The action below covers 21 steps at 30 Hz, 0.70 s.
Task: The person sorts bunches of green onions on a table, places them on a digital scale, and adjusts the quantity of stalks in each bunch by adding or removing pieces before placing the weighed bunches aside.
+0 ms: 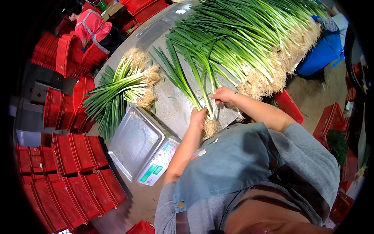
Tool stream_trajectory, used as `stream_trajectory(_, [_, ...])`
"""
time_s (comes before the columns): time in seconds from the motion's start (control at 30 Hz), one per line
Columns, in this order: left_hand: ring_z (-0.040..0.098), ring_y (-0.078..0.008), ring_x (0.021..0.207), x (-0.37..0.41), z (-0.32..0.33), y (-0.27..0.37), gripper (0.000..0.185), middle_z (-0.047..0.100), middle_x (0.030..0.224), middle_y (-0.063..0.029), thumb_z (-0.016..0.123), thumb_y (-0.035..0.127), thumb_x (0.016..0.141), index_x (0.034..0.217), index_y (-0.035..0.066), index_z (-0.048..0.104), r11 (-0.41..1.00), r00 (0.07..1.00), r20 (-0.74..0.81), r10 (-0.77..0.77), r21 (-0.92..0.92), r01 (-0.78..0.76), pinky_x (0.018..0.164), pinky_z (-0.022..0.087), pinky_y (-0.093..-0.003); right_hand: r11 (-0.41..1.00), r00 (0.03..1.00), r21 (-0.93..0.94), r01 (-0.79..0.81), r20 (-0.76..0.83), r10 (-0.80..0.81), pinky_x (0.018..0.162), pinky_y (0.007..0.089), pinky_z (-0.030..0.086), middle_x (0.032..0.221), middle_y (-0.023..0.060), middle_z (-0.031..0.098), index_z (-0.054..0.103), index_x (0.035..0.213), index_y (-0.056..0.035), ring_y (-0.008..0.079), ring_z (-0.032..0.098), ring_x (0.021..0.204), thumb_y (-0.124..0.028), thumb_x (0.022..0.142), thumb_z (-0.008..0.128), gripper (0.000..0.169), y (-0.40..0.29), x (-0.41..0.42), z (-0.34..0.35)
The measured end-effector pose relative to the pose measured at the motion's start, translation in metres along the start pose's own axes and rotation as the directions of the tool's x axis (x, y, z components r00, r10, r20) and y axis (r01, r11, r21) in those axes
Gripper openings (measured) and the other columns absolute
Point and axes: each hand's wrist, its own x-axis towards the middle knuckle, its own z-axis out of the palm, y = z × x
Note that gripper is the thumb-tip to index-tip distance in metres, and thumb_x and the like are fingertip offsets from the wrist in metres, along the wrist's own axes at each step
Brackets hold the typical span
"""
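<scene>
My left hand (199,115) is closed around the white stalks of a small bunch of green onions (182,83), just above its roots. Right of it, my right hand (222,96) pinches a pale stalk with its fingertips. The roots of these onions hang at the table's near edge, against my apron. A long heap of green onions (233,44) with bushy roots spreads over the metal table (172,117) to the upper right. Crossed bundles of green onions (125,84) lie on the left, behind a digital scale (136,143) with a bare metal pan.
Stacked red plastic crates (79,181) stand left of the scale, and more lie at the right (330,122). A person in a red top (92,27) bends over crates at the upper left. Another person's blue-gloved hand (315,18) touches the heap's far end.
</scene>
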Motion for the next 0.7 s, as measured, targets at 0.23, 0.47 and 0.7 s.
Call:
stream_trajectory(0.23, [0.053, -0.0218, 0.095, -0.002, 0.014, 0.028, 0.04, 0.058, 0.097, -0.0124, 0.057, 0.022, 0.085, 0.117, -0.001, 0.049, 0.778, 0.866, 0.025, 0.499, 0.428, -0.461, 0.089, 0.038, -0.0299, 0.935, 0.956, -0.218, 0.279, -0.026, -0.291, 0.041, 0.0256, 0.034, 0.051, 0.0027, 0.051, 0.048, 0.058, -0.0072, 0.0103, 0.043, 0.043, -0.028, 0.072, 0.072, 0.035, -0.002, -0.007, 0.007])
stream_trajectory(0.47, [0.048, -0.0071, 0.059, 0.007, 0.019, 0.057, 0.015, 0.053, 0.07, 0.0026, 0.059, 0.022, 0.084, 0.089, 0.008, 0.057, 0.985, 0.982, 0.105, 0.16, 0.053, -0.166, 0.053, 0.039, -0.0197, 0.761, 0.901, -0.51, 0.401, 0.07, -0.428, 0.047, 0.0275, 0.034, 0.053, 0.0015, 0.043, 0.045, 0.061, -0.0036, 0.0098, 0.037, 0.051, -0.021, 0.073, 0.073, 0.034, -0.009, -0.022, 0.023])
stream_trajectory(0.7, [0.051, -0.0084, 0.056, 0.011, 0.011, 0.061, 0.014, 0.056, 0.068, 0.0012, 0.056, 0.025, 0.085, 0.083, 0.011, 0.057, 0.993, 0.996, 0.046, 0.077, -0.091, -0.073, 0.052, 0.04, -0.0232, 0.411, 0.536, -0.441, 0.798, 0.205, -0.819, 0.056, 0.0291, 0.041, 0.063, 0.0068, 0.051, 0.044, 0.063, -0.0021, 0.0163, 0.049, 0.06, -0.012, 0.072, 0.069, 0.029, 0.003, -0.042, 0.018])
